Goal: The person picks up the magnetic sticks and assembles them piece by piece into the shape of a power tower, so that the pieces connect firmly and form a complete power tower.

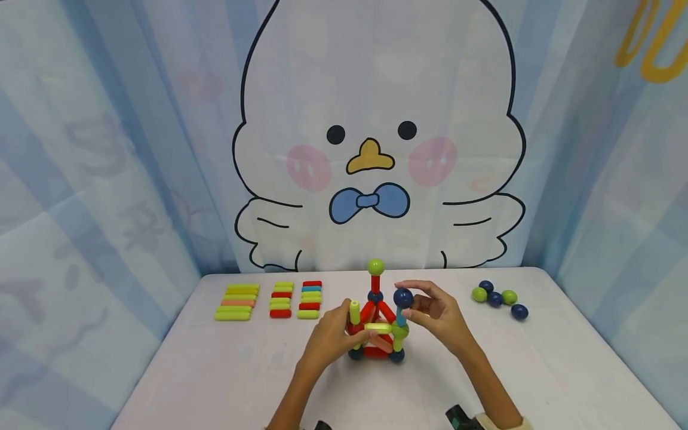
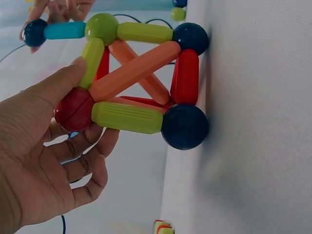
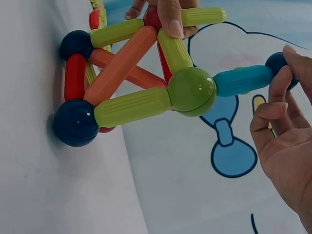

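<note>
Carefully, I steady the ball-and-rod frame (image 1: 386,312), which stands upright on the pale table (image 1: 457,382) in front of me. My left hand (image 1: 332,334) is clamped on its red ball (image 2: 74,109), the thumb lying along the yellow-green crossbar (image 1: 378,328) and the other fingers curled behind. From that ball a short yellow-green rod (image 1: 355,312) sticks up. At the crossbar's other end sits a green ball (image 3: 192,91), with a light blue rod (image 3: 243,81) rising from it. My right hand (image 1: 443,313) pinches the dark blue ball (image 1: 403,297) at the top of that rod, thumb and fingertips closed on it. Below, orange rods (image 2: 135,71) cross inside the frame, and a red rod (image 2: 185,77) joins two dark blue base balls (image 2: 185,126) at the front. Behind, a red post (image 1: 375,283) carries a green top ball (image 1: 375,267). Well off to my left lie three groups of loose rods (image 1: 236,302); to my right, loose dark blue and green balls (image 1: 494,299) cluster near the table's far edge. Beyond hangs a curtain (image 1: 376,89) printed with a cartoon bird.
</note>
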The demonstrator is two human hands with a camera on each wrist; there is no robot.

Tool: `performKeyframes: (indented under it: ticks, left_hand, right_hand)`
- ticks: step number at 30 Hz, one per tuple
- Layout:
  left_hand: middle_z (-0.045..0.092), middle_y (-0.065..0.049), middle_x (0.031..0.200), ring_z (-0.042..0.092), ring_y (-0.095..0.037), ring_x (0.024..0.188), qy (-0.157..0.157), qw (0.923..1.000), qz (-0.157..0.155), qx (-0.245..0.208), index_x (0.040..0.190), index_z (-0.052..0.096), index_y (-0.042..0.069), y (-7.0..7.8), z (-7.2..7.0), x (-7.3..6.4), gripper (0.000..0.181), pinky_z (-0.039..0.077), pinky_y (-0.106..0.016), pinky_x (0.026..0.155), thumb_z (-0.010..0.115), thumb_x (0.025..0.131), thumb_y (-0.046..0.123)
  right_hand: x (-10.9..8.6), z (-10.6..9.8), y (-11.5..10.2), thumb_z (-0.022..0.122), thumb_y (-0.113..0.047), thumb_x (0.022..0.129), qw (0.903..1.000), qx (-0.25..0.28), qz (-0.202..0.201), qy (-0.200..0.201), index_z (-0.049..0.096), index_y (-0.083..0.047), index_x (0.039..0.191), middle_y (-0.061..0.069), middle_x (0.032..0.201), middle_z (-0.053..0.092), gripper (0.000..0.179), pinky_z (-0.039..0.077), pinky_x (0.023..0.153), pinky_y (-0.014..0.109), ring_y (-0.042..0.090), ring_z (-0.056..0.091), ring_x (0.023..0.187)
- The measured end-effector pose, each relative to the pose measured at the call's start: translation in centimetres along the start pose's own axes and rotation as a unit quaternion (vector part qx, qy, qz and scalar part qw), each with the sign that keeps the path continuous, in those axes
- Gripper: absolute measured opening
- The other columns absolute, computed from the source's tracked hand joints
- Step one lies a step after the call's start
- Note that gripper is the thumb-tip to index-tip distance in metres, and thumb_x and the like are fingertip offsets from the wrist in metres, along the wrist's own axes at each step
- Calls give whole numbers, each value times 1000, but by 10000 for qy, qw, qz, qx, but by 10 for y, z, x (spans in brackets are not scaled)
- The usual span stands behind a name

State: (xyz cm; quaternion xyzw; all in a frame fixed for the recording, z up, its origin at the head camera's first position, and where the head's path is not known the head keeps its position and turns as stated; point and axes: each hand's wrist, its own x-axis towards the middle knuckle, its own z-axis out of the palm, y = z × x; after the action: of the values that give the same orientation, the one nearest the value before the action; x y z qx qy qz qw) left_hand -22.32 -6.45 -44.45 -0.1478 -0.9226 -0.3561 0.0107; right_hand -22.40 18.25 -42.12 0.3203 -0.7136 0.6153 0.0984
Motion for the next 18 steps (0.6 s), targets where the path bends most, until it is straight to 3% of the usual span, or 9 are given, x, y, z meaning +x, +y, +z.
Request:
performKeyframes:
  ticks: [4, 7, 9, 12, 14, 16, 18]
  left_hand:
    - [52, 2, 76, 52, -10, 70, 9, 10000, -2, 8, 105, 51, 13, 0, 0, -1, 50, 48, -19, 59, 76, 81, 48]
    - [54, 3, 77, 53, -10, 71, 55, 10000, 12, 57, 106, 52, 13, 0, 0, -1, 50, 50, -19, 59, 77, 80, 48]
    - [55, 3, 78, 53, -10, 71, 111, 9999, 18, 128, 106, 53, 13, 0, 0, -1, 50, 50, -19, 59, 76, 80, 49]
    - [55, 4, 77, 53, -9, 70, 206, 9995, -10, 252, 106, 54, 13, 0, 2, -1, 51, 50, -19, 59, 76, 79, 51]
    - [55, 4, 76, 52, -9, 69, 292, 9990, -29, 329, 104, 54, 14, 1, 5, -1, 51, 49, -19, 57, 76, 79, 52]
    - [54, 5, 75, 52, -9, 68, 365, 9986, -49, 387, 102, 53, 14, 3, 7, -1, 50, 48, -18, 57, 76, 79, 52]
    - [53, 5, 74, 51, -9, 67, 364, 9986, -31, 390, 101, 53, 14, 5, 9, -1, 49, 47, -18, 57, 76, 79, 51]
  right_hand:
    - [-4, -7, 3, 62, 5, 91, 9996, -50, 52, 271, 52, 2, 131, 8, 128, 60, 42, 55, 67, 22, 20, 57, 69]
    - [-6, -18, 10, 60, -2, 95, 9948, -283, 344, 914, 55, 2, 126, 0, 119, 63, 32, 55, 67, 20, 17, 58, 68]
    - [-8, -27, 18, 60, -7, 96, 9856, -422, 630, 1510, 57, 4, 122, -3, 112, 64, 28, 54, 66, 18, 13, 57, 66]
    - [-13, -44, 32, 60, -10, 97, 9595, -552, 1107, 2530, 60, 5, 118, -6, 103, 65, 26, 52, 63, 15, 9, 56, 64]
    - [-17, -58, 41, 59, -11, 97, 9360, -785, 1407, 3131, 61, 4, 117, -8, 98, 63, 25, 50, 61, 13, 7, 56, 63]
    - [-23, -72, 48, 59, -12, 97, 9114, -1220, 1689, 3549, 62, 3, 116, -4, 98, 62, 24, 47, 58, 11, 2, 55, 61]
    - [-29, -87, 53, 57, -15, 99, 8863, -1902, 2052, 3690, 62, 0, 117, 2, 102, 63, 25, 45, 56, 11, -2, 54, 59]
